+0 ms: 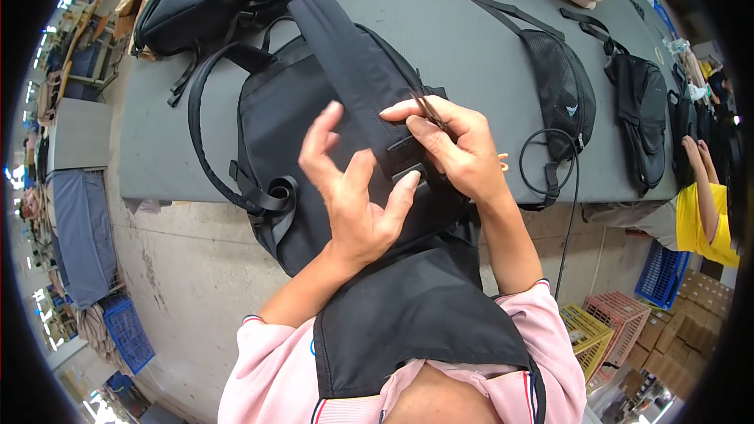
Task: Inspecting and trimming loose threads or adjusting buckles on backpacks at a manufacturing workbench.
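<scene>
Handwork at a backpack's shoulder strap, seen from above. The black backpack (pixel 279 122) lies with its straps uppermost at the near edge of the counter (pixel 479 110), its lower part reaching past that edge toward the person's black apron (pixel 408 306). The wide shoulder strap (pixel 334 43) runs down across it, its strap end (pixel 401 153) lying between the two hands. The right hand (pixel 463 153) has its grip closed on a thin dark tool (pixel 426 108), forefinger and thumb drawn together over the strap; the tool is partly hidden by the fingers, and its kind is hard to tell, though it may be a pair of snips. The left hand (pixel 357 204) has a loose, spread grip with nothing visibly held; its thumb lies at the strap end, and whether it presses there cannot be told. The step in hand appears to be close work or checking at the strap's lower stitching. The next move seems to call for the left fingers to steady the strap flat, and for the right hand to guide the tool's tip clear of both fabric and fingertips.
</scene>
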Demonstrator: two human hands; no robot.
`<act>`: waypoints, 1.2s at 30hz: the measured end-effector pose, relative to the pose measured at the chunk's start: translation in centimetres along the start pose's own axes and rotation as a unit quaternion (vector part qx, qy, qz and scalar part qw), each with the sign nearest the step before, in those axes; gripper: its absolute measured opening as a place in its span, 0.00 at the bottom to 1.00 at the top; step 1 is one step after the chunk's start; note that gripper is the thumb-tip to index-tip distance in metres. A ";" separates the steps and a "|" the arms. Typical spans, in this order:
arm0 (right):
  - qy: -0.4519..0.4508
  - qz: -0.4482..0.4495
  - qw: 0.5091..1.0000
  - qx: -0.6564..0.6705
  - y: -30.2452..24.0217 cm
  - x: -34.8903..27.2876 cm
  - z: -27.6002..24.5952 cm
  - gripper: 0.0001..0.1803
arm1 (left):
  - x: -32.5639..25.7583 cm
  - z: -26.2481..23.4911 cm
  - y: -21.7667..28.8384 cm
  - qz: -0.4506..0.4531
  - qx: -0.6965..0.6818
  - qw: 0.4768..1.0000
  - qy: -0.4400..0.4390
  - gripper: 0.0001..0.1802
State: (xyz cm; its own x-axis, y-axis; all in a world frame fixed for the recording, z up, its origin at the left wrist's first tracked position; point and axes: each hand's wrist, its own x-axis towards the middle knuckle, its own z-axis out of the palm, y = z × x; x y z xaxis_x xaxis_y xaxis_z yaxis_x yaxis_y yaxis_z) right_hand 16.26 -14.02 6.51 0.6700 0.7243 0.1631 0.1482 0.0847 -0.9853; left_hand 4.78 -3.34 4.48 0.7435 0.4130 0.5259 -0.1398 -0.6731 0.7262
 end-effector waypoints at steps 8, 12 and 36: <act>0.161 0.018 0.985 -0.060 1.6 -2.0 0.5 0.12 | 1.5 0.3 -2.1 -0.004 -0.098 0.992 -0.078 0.12; 0.238 -0.087 0.936 -0.244 1.3 -3.7 0.4 0.20 | 1.4 0.8 -2.5 -0.085 -0.178 0.976 -0.086 0.14; 0.222 -0.057 0.920 -0.317 1.3 -4.3 1.5 0.21 | 1.0 1.9 -2.5 -0.021 -0.057 0.996 -0.068 0.13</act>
State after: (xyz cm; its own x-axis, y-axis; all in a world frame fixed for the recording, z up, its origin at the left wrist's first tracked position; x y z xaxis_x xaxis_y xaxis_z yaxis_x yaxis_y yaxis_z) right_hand 12.46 -15.95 4.49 0.8341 0.3729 0.4065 0.5362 -0.3750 -0.7562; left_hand 7.09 -2.40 2.30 0.8309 0.3479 0.4343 -0.1738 -0.5791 0.7965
